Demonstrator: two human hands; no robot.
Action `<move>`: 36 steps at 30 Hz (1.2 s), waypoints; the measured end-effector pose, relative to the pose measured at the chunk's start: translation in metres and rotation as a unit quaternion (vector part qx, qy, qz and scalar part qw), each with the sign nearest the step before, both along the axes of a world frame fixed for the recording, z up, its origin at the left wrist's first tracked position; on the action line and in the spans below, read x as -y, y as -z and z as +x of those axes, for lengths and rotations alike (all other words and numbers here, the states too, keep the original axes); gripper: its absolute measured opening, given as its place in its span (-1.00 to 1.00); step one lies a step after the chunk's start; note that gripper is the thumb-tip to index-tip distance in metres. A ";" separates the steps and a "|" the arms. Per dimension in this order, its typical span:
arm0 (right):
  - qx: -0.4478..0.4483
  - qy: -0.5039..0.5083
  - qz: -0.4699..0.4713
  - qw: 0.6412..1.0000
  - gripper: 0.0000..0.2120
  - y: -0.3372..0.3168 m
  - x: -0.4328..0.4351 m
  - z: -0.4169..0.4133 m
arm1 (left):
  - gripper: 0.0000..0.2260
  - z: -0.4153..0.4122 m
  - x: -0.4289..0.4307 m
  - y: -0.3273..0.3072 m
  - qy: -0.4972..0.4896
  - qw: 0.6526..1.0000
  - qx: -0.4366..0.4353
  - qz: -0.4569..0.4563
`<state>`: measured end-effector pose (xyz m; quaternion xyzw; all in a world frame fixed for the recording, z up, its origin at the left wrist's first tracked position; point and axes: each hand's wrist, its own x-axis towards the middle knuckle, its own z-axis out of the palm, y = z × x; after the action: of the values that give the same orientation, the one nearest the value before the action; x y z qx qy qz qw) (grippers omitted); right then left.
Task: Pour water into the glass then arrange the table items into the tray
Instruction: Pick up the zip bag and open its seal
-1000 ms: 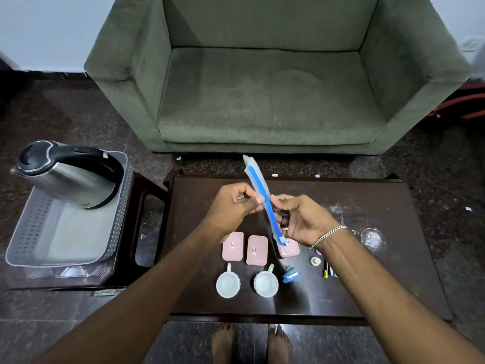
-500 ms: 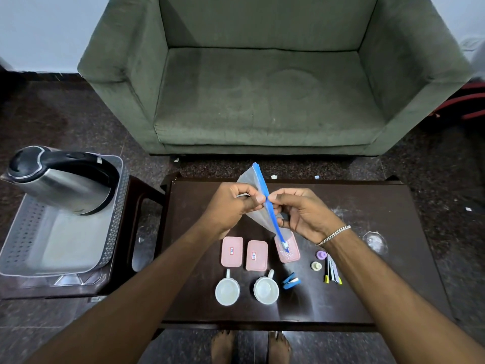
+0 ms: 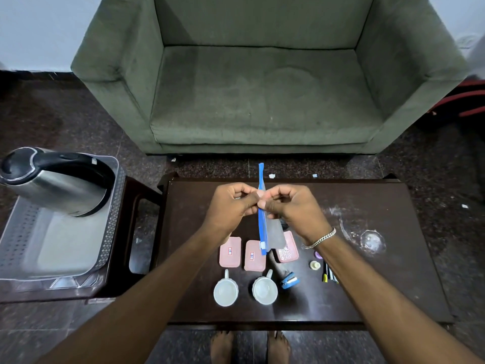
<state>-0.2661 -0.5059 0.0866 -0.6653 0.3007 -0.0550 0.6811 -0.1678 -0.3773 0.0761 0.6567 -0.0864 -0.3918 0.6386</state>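
Above the dark table (image 3: 393, 298), my left hand (image 3: 232, 204) and my right hand (image 3: 288, 206) both pinch a clear zip pouch with a blue edge (image 3: 262, 227), held upright. Below it lie three pink boxes: one (image 3: 230, 252), a second (image 3: 254, 255) and a third (image 3: 287, 249) partly behind the pouch. Two white cups (image 3: 225, 291) (image 3: 265, 289) stand nearer the front edge. A clear glass (image 3: 372, 241) stands at the right. The grey tray (image 3: 65, 248) sits on a side stool at the left with a steel kettle (image 3: 57, 182) in it.
A blue stapler (image 3: 290, 280), a small cream cap (image 3: 314, 265), a purple cap (image 3: 318, 254) and some pens (image 3: 328, 275) lie by my right forearm. A green sofa (image 3: 262, 82) stands behind the table. My bare feet (image 3: 249, 348) show below the table's front edge.
The pouch has turned from slanting to nearly upright, edge-on to me. Both hands have drawn closer together on its blue edge. The view has shifted slightly.
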 end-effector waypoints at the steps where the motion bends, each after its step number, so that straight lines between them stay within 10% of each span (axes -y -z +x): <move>1: -0.004 -0.001 -0.012 1.000 -0.88 0.001 0.000 -0.001 | -0.90 0.000 -0.001 0.000 0.002 1.000 -0.002 0.002; 14: 0.006 0.040 0.039 0.998 -0.76 0.002 -0.002 -0.003 | -0.85 0.002 -0.008 0.003 0.037 0.999 0.002 0.009; 20: 0.012 0.063 -0.263 0.963 -0.57 0.003 0.009 -0.015 | -0.72 0.015 -0.023 -0.003 0.111 0.886 0.413 0.178; 33: -0.104 -0.087 -0.593 0.794 -0.78 -0.028 -0.015 -0.012 | -0.40 0.003 -0.018 -0.037 0.257 0.831 0.441 0.223; 36: -0.103 -0.123 -0.497 0.853 -0.83 -0.036 -0.047 -0.004 | -0.41 0.001 -0.015 -0.042 0.290 0.804 0.458 0.246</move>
<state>-0.2702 -0.4591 0.1224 -0.9486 0.2173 -0.0447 0.2257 -0.1664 -0.3628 0.1181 0.8389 -0.4562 -0.2206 0.1986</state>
